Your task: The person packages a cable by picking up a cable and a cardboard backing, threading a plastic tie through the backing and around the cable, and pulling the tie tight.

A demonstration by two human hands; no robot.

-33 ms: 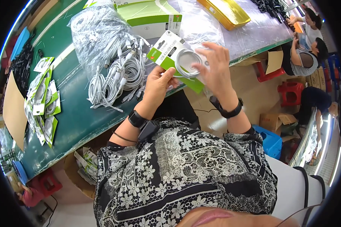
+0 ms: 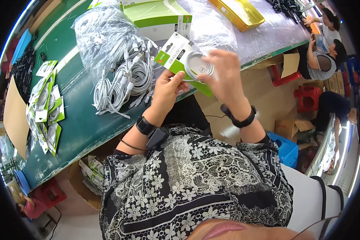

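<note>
A green and white packaging card (image 2: 173,52) with a hang hole is tilted in front of me above the table edge. On it lies a coiled white cable (image 2: 187,66). My left hand (image 2: 168,86) pinches the card's lower left edge between thumb and fingers. Over the card's right side is my right hand (image 2: 229,82), its fingers curved and smeared by motion beside the coil; whether they grip it does not show. Just left of my hands, a heap of bundled white cables (image 2: 128,78) spills from a clear plastic bag (image 2: 94,34).
Several carded cables (image 2: 44,104) are piled at the left of the green table (image 2: 78,136). Behind my hands stand a green and white box (image 2: 160,30) and a yellow tray (image 2: 244,16). A carton (image 2: 78,182) is below the table. Other people sit at the right.
My right hand has moved slightly down over the card's right side, with its fingers lower beside the coil. My left hand keeps its hold on the card.
</note>
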